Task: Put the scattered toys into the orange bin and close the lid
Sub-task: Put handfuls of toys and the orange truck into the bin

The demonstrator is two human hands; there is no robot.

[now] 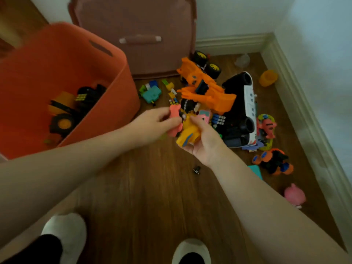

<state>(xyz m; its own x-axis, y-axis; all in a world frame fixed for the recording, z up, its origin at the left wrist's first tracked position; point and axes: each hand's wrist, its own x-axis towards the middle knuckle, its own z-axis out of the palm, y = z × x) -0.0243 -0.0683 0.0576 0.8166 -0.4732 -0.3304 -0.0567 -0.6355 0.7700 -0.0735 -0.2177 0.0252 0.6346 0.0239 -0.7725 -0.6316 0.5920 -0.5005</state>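
The wooden plank floor [152, 187] runs to a white skirting board [304, 103] along the right wall. A large dusky-pink fabric case [137, 18] with a carry handle stands upright against the far wall. In front of it, at the left, the open orange plastic bin [62, 54] rests on the floor; it contains a yellow-and-black toy truck [62, 115] and a small multicoloured puzzle cube [81, 97] (lid not identifiable in this view).

Scattered toys lie right of the bin. The large black-and-white toy vehicle [245, 111] lies overturned, wheels upward. The orange plastic toy excavator [205, 88] lies against it. Nearby: an orange-wheeled black toy buggy [274, 161], a teal block toy [152, 94], a yellow plastic cup [267, 78], a pink soft toy [294, 194].

Both hands meet above the floor, just right of the bin. The left hand [152, 124] pinches a coral-pink flat plastic toy [174, 119] between thumb and fingers. The right hand [205, 141], palm up, has its fingers curled around a yellow plastic toy figure [190, 134]. The two held toys touch.

Two white slippers [66, 231] appear at the lower edge.
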